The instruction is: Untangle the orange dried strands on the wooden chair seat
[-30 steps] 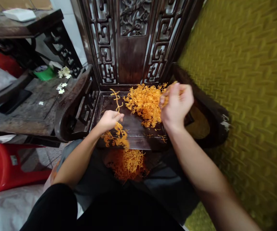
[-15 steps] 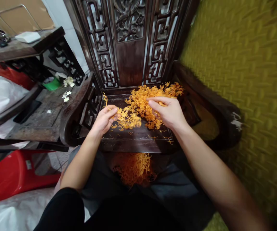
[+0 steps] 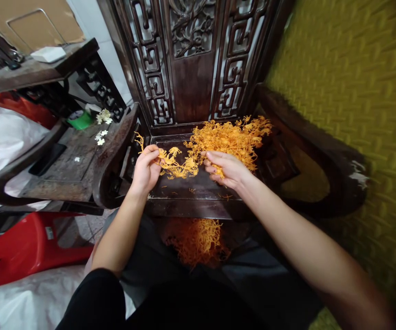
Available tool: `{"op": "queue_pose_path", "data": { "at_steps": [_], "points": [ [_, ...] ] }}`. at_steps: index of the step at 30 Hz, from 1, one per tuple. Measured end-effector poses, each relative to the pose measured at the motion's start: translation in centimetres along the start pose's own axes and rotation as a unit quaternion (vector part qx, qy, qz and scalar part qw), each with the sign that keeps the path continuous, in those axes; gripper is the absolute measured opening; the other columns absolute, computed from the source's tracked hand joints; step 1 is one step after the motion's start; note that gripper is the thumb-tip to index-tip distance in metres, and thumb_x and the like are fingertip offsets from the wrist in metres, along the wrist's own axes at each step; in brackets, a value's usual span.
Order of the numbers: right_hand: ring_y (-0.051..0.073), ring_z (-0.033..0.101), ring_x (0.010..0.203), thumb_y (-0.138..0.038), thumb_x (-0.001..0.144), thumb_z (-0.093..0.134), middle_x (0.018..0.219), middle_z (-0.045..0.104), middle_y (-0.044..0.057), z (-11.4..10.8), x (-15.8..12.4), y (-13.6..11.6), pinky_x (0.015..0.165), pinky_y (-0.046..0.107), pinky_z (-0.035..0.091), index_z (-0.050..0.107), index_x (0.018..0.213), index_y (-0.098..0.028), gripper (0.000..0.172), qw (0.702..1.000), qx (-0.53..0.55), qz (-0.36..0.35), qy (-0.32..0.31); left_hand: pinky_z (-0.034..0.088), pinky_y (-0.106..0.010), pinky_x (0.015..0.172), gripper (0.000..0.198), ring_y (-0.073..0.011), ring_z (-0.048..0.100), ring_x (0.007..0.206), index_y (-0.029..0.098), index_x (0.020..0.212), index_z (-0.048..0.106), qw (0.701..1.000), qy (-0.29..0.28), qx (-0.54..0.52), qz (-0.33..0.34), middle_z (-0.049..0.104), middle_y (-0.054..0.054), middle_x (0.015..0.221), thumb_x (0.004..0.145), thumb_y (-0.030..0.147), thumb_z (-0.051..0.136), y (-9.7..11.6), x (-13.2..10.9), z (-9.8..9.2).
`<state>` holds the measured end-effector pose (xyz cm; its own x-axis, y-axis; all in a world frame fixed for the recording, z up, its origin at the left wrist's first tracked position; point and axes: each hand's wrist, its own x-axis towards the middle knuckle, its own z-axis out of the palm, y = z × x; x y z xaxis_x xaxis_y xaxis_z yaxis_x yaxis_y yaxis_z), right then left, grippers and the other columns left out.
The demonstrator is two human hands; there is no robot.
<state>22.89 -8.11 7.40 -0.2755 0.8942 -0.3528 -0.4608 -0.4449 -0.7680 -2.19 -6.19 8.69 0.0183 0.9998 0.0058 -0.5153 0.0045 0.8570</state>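
Note:
My left hand point(image 3: 146, 169) is closed, thumb against fingers, on a bunch of thin orange flower-like sprigs point(image 3: 180, 169). The bunch trails to the right over the seat of a dark carved wooden chair point(image 3: 173, 204). Close to the bunch's right end, my right hand point(image 3: 228, 168) is closed too, its thumb and fingertips pinching at the orange pieces; more orange shows under its curled fingers. Behind it lies a large tangled pile of the same sprigs point(image 3: 232, 137). A few loose scraps point(image 3: 225, 197) are scattered along the front of the seat.
More orange sprigs point(image 3: 201, 240) lie low between my legs. On the left, a second wooden chair point(image 3: 63, 178) holds a green tape roll point(image 3: 80, 120), pale small flowers point(image 3: 103, 117) and a dark flat object point(image 3: 47, 159). A red plastic stool point(image 3: 25, 247) stands below. Yellow textured material point(image 3: 356, 91) covers the right.
My right hand has moved down and left from the pile to the end of the bunch. My left hand has risen slightly, and its bunch now stretches out between the hands.

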Motion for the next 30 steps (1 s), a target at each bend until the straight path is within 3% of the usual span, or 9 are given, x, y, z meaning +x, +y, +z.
{"op": "queue_pose_path", "data": {
  "at_steps": [5, 8, 11, 14, 17, 20, 26, 28, 30],
  "points": [
    [0.006, 0.037, 0.047, -0.056, 0.080, 0.079, 0.063, 0.049, -0.003, 1.6, -0.3, 1.6, 0.037, 0.017, 0.014, 0.074, 0.106, -0.020, 0.045, 0.991, -0.131, 0.009, -0.007, 0.050, -0.021, 0.062, 0.016, -0.0085, 0.058, 0.062, 0.016, 0.084, 0.062, 1.000, 0.015, -0.007, 0.015, 0.060, 0.001, 0.075, 0.073, 0.016, 0.074, -0.2, 0.1, 0.2],
    [0.009, 0.042, 0.054, -0.057, 0.079, 0.077, 0.069, 0.058, 0.000, 2.9, -0.1, 3.5, 0.042, 0.020, 0.024, 0.076, 0.103, -0.021, 0.044, 0.965, -0.231, -0.117, 0.034, 0.043, -0.019, 0.049, 0.020, -0.0064, 0.052, 0.052, 0.018, 0.087, 0.060, 0.997, 0.063, 0.013, 0.042, 0.056, 0.003, 0.069, 0.079, 0.023, 0.078, -1.1, 0.0, 0.7],
    [0.011, 0.046, 0.057, -0.057, 0.078, 0.076, 0.071, 0.062, 0.001, 3.4, 0.4, 4.7, 0.047, 0.022, 0.032, 0.074, 0.087, -0.019, 0.039, 0.947, -0.239, -0.203, 0.066, 0.028, -0.018, 0.039, 0.025, -0.0034, 0.035, 0.041, 0.019, 0.092, 0.061, 0.988, 0.109, 0.065, 0.087, 0.047, 0.007, 0.061, 0.085, 0.036, 0.078, -1.8, 0.0, 1.0],
    [0.008, 0.041, 0.050, -0.058, 0.072, 0.081, 0.066, 0.056, -0.001, 3.1, 0.3, 4.3, 0.042, 0.022, 0.027, 0.069, 0.081, -0.018, 0.043, 0.967, -0.163, -0.173, 0.092, 0.028, -0.018, 0.041, 0.027, -0.0039, 0.036, 0.044, 0.018, 0.093, 0.063, 0.969, 0.148, 0.095, 0.171, 0.046, 0.007, 0.063, 0.087, 0.041, 0.076, -1.6, 0.2, 0.5],
    [0.006, 0.039, 0.049, -0.056, 0.067, 0.087, 0.066, 0.051, -0.003, 3.0, -0.4, 3.5, 0.040, 0.019, 0.020, 0.069, 0.089, -0.017, 0.049, 0.987, -0.093, -0.118, 0.050, 0.032, -0.020, 0.044, 0.029, -0.0054, 0.039, 0.048, 0.020, 0.093, 0.064, 0.951, 0.171, 0.118, 0.230, 0.048, 0.005, 0.065, 0.088, 0.046, 0.073, -1.1, 0.4, -0.1],
    [0.005, 0.037, 0.048, -0.060, 0.071, 0.084, 0.064, 0.045, -0.005, 3.2, -0.5, 3.5, 0.040, 0.018, 0.016, 0.070, 0.101, -0.016, 0.054, 0.993, -0.094, -0.063, -0.008, 0.035, -0.021, 0.048, 0.032, -0.0074, 0.041, 0.052, 0.020, 0.095, 0.065, 0.946, 0.156, 0.155, 0.238, 0.050, 0.004, 0.067, 0.088, 0.050, 0.072, -1.5, 0.6, -0.5],
    [0.005, 0.035, 0.045, -0.060, 0.082, 0.076, 0.061, 0.040, -0.006, 2.3, 2.1, 4.1, 0.037, 0.018, 0.015, 0.066, 0.094, -0.018, 0.045, 0.988, -0.089, -0.064, 0.107, 0.049, -0.024, 0.072, 0.028, -0.0136, 0.059, 0.080, 0.021, 0.096, 0.067, 0.927, 0.134, 0.241, 0.253, 0.063, -0.002, 0.088, 0.090, 0.049, 0.071, -2.7, 1.1, -0.8],
    [0.005, 0.032, 0.044, -0.065, 0.085, 0.070, 0.060, 0.039, -0.007, 1.3, 2.7, 3.7, 0.036, 0.019, 0.016, 0.064, 0.093, -0.021, 0.045, 0.988, -0.074, -0.062, 0.118, 0.052, -0.026, 0.077, 0.028, -0.0159, 0.062, 0.088, 0.022, 0.097, 0.066, 0.938, 0.127, 0.230, 0.226, 0.064, -0.003, 0.091, 0.089, 0.048, 0.072, -2.5, 1.3, -0.9],
    [0.006, 0.033, 0.044, -0.071, 0.085, 0.065, 0.059, 0.042, -0.005, 0.3, 2.6, 3.3, 0.037, 0.021, 0.018, 0.064, 0.088, -0.022, 0.050, 0.982, -0.150, -0.050, 0.104, 0.053, -0.027, 0.079, 0.030, -0.0173, 0.063, 0.092, 0.022, 0.098, 0.065, 0.948, 0.117, 0.220, 0.197, 0.065, -0.003, 0.091, 0.089, 0.049, 0.072, -1.9, 1.3, -0.9]
  ]
}}
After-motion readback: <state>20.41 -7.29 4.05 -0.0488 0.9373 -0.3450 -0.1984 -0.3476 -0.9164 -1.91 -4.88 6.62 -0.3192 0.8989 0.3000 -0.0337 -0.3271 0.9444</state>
